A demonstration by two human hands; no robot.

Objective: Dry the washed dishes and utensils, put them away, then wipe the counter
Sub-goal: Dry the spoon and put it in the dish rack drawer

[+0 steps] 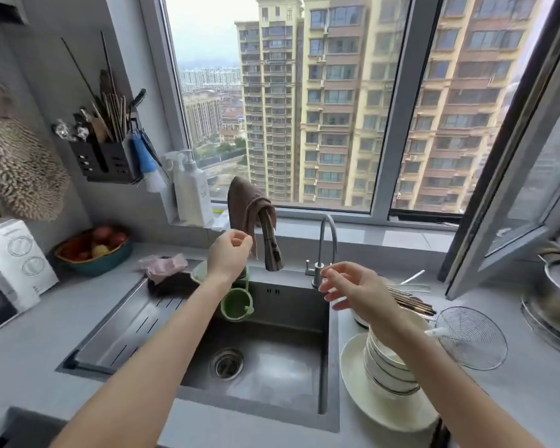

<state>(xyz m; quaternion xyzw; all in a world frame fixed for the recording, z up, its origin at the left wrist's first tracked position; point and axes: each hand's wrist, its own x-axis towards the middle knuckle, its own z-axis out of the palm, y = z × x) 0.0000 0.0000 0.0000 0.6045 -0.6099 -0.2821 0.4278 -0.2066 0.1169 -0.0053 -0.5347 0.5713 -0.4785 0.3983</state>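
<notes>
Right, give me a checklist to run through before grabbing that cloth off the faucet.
1. Left hand empty and near the brown cloth: ok.
2. Right hand empty: ok.
3. Cloth hangs free over the faucet, nothing pinning it: ok.
4. Cloth dry enough: cannot tell.
5. Stacked bowls on the plate within reach, right of the sink: ok.
6. Chopsticks behind the bowls sitting stable: cannot tell.

Left hand (228,253) and right hand (356,291): both bare, forearms uncovered. No sleeves, gloves, rings or watch visible.
</notes>
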